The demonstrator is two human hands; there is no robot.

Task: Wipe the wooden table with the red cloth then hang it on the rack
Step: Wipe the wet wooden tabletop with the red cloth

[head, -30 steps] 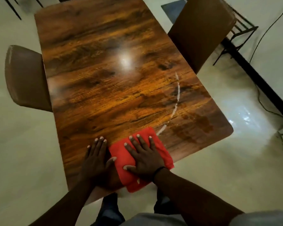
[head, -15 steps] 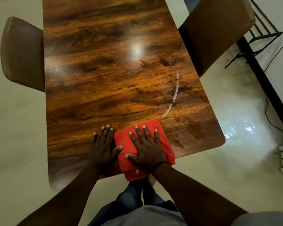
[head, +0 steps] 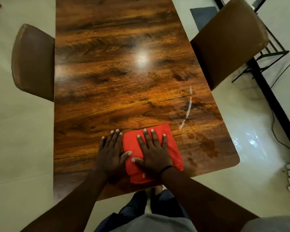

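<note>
Cloth: the red cloth (head: 151,153) lies folded flat on the wooden table (head: 124,81), at the near end and a little right of the middle, its near edge close to the table's front edge.
Right hand: the right hand (head: 153,154) lies palm down on the cloth, fingers straight and spread, pressing rather than gripping; nothing is pinched.
Left hand: the left hand (head: 110,154) lies flat on the bare wood just beside the cloth's left edge, fingers straight, thumb reaching onto the cloth's edge.
Smear: a pale curved streak (head: 187,109) runs up the table from just beyond the cloth's far right corner; darker blotches (head: 206,144) sit to the right of the cloth.
Step in hand: the wipe, judged to be at its near-end start.
How to do it well: keep the palm flat so the fold does not bunch, push away in long overlapping passes, take the streak and the blotches first, and let the left hand brace on the wood.
Risk: the cloth may slide out from under straight fingers if pressure eases.
Surroundings: a brown chair (head: 33,62) stands at the left side, another brown chair (head: 228,42) at the right; a black metal rack (head: 268,56) stands behind the right one, likely the hanging place.
</note>
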